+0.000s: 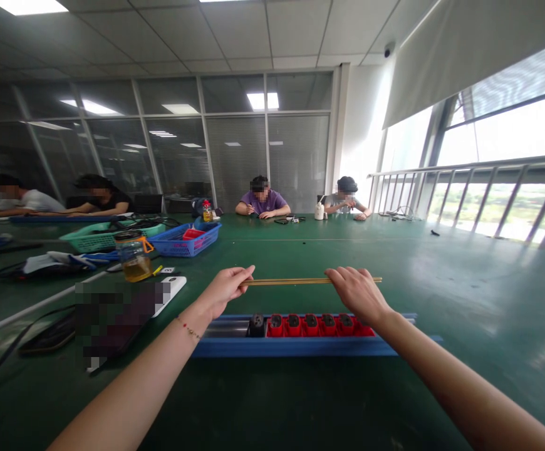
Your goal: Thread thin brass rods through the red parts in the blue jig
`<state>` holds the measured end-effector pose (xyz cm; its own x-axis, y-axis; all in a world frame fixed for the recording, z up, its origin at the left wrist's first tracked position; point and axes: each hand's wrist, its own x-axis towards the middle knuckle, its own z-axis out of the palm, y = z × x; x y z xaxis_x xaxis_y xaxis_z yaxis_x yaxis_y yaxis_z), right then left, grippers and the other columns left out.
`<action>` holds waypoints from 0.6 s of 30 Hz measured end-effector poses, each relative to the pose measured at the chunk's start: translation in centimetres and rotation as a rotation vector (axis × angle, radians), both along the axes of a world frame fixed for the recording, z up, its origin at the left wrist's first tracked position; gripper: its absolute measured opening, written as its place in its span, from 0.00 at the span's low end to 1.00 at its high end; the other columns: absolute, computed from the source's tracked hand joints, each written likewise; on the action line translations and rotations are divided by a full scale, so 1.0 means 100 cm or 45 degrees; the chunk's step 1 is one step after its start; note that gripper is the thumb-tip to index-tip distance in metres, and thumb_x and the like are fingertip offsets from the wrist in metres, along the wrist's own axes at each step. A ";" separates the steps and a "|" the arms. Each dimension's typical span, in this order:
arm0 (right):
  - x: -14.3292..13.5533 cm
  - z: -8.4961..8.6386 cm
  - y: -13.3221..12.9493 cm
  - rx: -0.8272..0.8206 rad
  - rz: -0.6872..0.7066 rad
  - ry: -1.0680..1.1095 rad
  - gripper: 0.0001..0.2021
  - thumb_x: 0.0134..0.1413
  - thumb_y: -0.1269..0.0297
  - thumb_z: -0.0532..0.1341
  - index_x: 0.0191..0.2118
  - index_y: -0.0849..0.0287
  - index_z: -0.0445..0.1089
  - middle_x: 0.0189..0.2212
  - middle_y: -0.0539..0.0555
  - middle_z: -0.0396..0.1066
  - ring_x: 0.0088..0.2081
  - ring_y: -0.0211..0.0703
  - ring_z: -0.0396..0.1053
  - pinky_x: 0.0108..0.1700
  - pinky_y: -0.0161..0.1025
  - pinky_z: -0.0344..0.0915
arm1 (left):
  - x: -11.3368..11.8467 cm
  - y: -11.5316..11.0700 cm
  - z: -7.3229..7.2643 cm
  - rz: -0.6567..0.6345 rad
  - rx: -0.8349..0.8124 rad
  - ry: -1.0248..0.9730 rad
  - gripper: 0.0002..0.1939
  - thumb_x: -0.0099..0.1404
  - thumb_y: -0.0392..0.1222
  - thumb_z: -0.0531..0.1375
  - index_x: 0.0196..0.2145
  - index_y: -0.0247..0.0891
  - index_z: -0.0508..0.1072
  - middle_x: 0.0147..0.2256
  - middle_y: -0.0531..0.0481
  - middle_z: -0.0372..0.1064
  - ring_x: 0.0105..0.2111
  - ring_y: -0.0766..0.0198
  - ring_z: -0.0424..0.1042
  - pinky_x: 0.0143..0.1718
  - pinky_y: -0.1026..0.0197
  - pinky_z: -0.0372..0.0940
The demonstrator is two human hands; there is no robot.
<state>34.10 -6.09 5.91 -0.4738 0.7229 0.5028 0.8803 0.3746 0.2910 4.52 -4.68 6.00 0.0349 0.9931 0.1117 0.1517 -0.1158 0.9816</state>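
Over the glossy green tabletop (272, 254), the left hand (225, 290) and right hand (356, 291) grip thin tan sticks (289, 281); a framed glass partition (235, 160) stands far, a bright window (502, 139) right.

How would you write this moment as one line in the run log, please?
left hand: holds thin sticks | right hand: holds same sticks | blue rail: on green table, carrying red holders

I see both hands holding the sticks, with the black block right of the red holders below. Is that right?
Not quite: the black block sits left of the red holders, as the head view shows. The left hand and right hand do hold the sticks.
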 end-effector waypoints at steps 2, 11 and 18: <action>-0.004 -0.001 -0.006 -0.001 0.027 0.009 0.12 0.57 0.72 0.49 0.47 0.56 0.59 0.31 0.53 0.67 0.33 0.42 0.62 0.32 0.37 0.47 | 0.007 -0.007 0.002 -0.031 0.013 0.007 0.20 0.49 0.56 0.59 0.25 0.33 0.67 0.21 0.56 0.57 0.19 0.75 0.56 0.20 0.71 0.51; 0.038 -0.011 0.002 -0.211 0.010 0.391 0.09 0.55 0.67 0.49 0.39 0.54 0.65 0.35 0.51 0.71 0.36 0.43 0.66 0.34 0.36 0.53 | 0.005 -0.030 0.010 -0.074 0.162 0.150 0.19 0.53 0.53 0.58 0.38 0.38 0.68 0.18 0.59 0.53 0.19 0.74 0.52 0.17 0.72 0.45; 0.075 -0.015 -0.019 -1.037 0.330 1.060 0.13 0.51 0.58 0.54 0.40 0.59 0.64 0.32 0.53 0.69 0.34 0.43 0.66 0.33 0.36 0.61 | -0.005 -0.039 -0.015 -0.036 0.090 0.143 0.19 0.53 0.55 0.57 0.36 0.38 0.67 0.19 0.59 0.52 0.18 0.74 0.52 0.17 0.72 0.46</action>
<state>41.60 -7.97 4.45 -0.3986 0.9026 0.1627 0.5569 0.3792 -0.7390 4.05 -8.55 4.47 0.0787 0.9813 0.1755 0.2561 -0.1901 0.9478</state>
